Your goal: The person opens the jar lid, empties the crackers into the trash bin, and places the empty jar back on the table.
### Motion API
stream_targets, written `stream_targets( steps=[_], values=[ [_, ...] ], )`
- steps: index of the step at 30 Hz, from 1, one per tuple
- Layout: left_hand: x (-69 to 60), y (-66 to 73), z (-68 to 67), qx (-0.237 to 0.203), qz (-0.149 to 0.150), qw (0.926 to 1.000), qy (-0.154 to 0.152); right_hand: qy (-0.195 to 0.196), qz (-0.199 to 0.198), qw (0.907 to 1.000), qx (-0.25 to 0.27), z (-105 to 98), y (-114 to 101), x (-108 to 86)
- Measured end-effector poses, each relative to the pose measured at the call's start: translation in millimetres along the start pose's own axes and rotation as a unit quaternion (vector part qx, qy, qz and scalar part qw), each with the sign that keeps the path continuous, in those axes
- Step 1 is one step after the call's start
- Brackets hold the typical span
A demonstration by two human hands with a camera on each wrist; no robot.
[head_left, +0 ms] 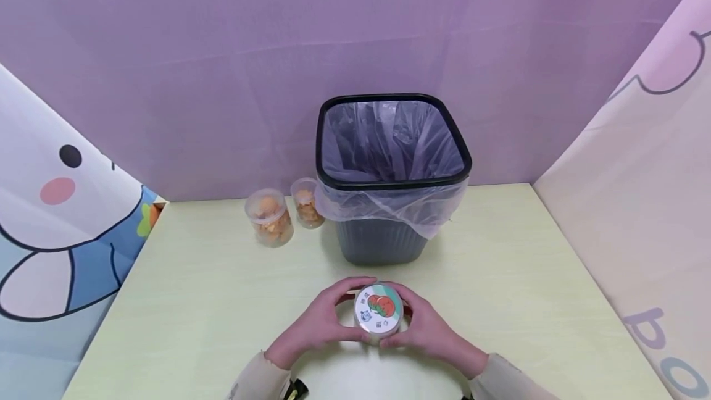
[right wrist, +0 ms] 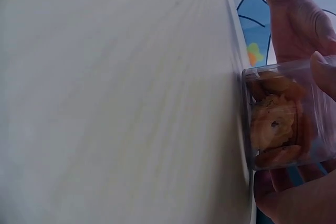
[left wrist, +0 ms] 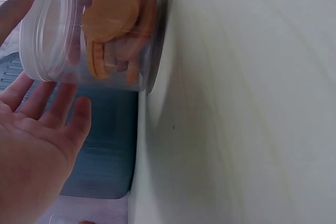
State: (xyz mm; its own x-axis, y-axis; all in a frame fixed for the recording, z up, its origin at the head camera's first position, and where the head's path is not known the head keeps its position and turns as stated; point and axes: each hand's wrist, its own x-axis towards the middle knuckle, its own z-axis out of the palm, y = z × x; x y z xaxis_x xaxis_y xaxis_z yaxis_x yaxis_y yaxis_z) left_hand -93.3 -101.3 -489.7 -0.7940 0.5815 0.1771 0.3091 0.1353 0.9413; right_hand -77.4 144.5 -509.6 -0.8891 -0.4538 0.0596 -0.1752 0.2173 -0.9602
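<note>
A clear plastic jar (head_left: pixel 379 310) stands on the table near its front, its round top showing a label with red fruit and green leaves. Through its wall, round orange-brown biscuits (left wrist: pixel 113 14) are visible in the lower part. My left hand (head_left: pixel 324 320) holds the jar from the left, thumb in front and fingers behind, up near the lid (left wrist: pixel 44 30). From the other side my right hand (head_left: pixel 424 326) grips it the same way, its thumb (right wrist: pixel 323 72) against the jar wall. The hands nearly meet around the jar.
Behind the jar stands a dark grey bin (head_left: pixel 383 242) with a black rim and a translucent liner bag (head_left: pixel 389 202). Left of it are a larger clear jar (head_left: pixel 270 218) and a smaller one (head_left: pixel 307 204), both holding orange-brown pieces. A purple backdrop (head_left: pixel 233 79) rises behind.
</note>
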Motion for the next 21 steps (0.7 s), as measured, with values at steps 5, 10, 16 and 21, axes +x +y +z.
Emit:
stream_targets(
  steps=[5, 10, 16, 21],
  values=[
    [-0.1, -1.4, 1.3, 0.011, -0.007, 0.9998, -0.012, -0.016, -0.004, 0.9999, -0.004, 0.4, 0.2, 0.5],
    [1.8, -2.7, 1.7, 0.026, -0.009, 0.9995, -0.015, -0.029, 0.001, 0.9996, -0.002, -1.6, -3.6, 1.3],
    [2.2, -1.5, 2.1, 0.024, -0.015, 0.9996, -0.011, -0.064, 0.018, 0.9978, 0.006, -6.1, -2.4, 3.0],
    [1.3, -1.4, 2.7, 0.021, -0.023, 0.9995, -0.009, -0.078, 0.031, 0.9963, 0.016, -7.9, 0.4, 4.5]
  ],
)
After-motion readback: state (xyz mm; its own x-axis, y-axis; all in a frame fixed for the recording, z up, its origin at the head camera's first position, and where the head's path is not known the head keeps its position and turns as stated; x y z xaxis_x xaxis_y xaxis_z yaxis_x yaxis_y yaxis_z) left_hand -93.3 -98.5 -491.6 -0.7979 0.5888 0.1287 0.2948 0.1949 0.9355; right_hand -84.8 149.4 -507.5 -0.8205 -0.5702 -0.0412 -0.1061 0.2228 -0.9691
